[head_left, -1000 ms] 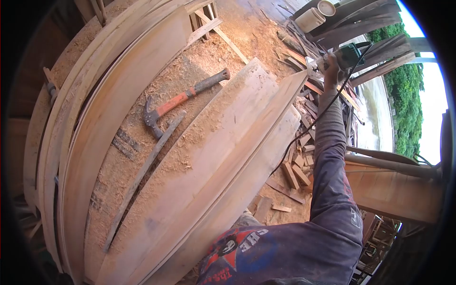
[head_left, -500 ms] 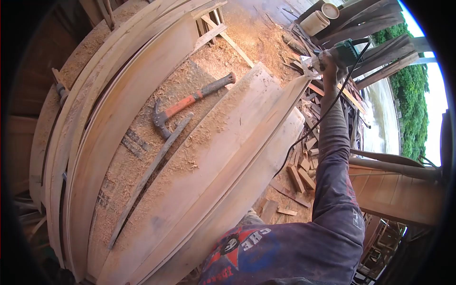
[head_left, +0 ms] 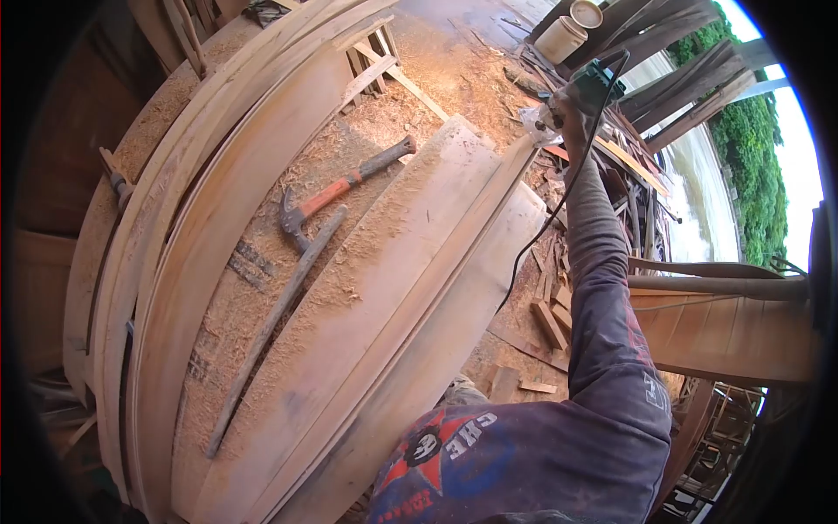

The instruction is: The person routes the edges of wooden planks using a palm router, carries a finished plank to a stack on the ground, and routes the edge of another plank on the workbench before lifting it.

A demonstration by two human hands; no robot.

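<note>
Your right hand (head_left: 570,120) clasps the power tool (head_left: 596,83), and the cord (head_left: 552,219) hanging below that grip could snag the plank (head_left: 454,297), jerking the tool aside.

Gripping a power tool (head_left: 599,83) at the far end of a long board (head_left: 408,306), the fingers of the right hand (head_left: 572,120) have a black cord (head_left: 529,246) looping just to their right and sagging below them. Left of the fingers, open air spans the shaving-strewn ground (head_left: 445,74). Farther lower left, a hammer (head_left: 346,184) and thin strip (head_left: 285,316) interrupt the gap before curved boards (head_left: 205,249) wall it off. Beyond the fingers, dark planks (head_left: 690,87) bar the right; a bucket (head_left: 559,42) stands above.
</note>
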